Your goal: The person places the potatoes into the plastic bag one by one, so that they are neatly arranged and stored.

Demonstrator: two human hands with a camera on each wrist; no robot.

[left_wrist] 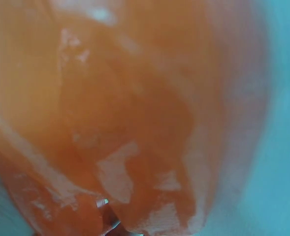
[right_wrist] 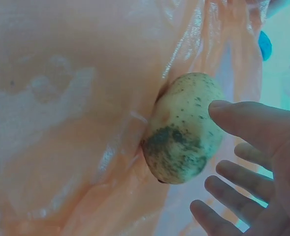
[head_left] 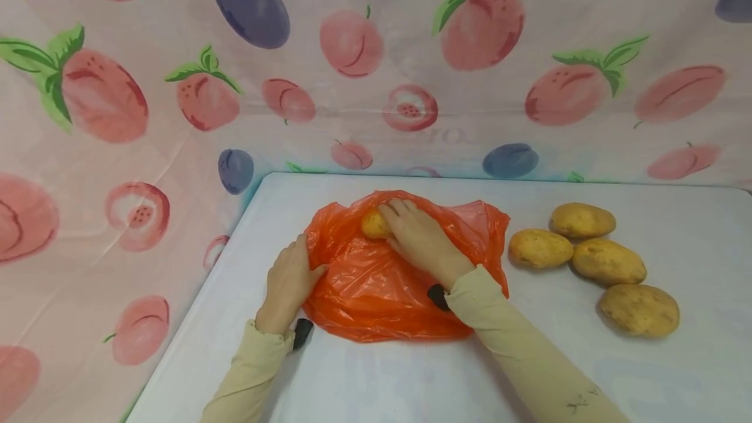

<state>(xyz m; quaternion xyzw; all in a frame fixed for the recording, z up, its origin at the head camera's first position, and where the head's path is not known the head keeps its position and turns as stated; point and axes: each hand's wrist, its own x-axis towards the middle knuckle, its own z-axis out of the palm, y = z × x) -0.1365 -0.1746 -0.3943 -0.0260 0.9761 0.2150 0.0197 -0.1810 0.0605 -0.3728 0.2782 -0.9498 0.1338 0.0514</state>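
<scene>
An orange-red plastic bag lies spread and crumpled on the table. My left hand holds the bag's left edge, its thumb lying over the film. The bag's film fills most of the left wrist view, blurred. At the bag's far part is a yellow potato, partly covered by my right hand. Seen from the right wrist, this potato has dark patches and rests against the film. The right thumb overlaps the potato's edge, while the other fingers are spread and stand apart from it.
To the right of the bag, several potatoes lie grouped on the white table. A fruit-patterned cloth hangs behind the table and along its left side.
</scene>
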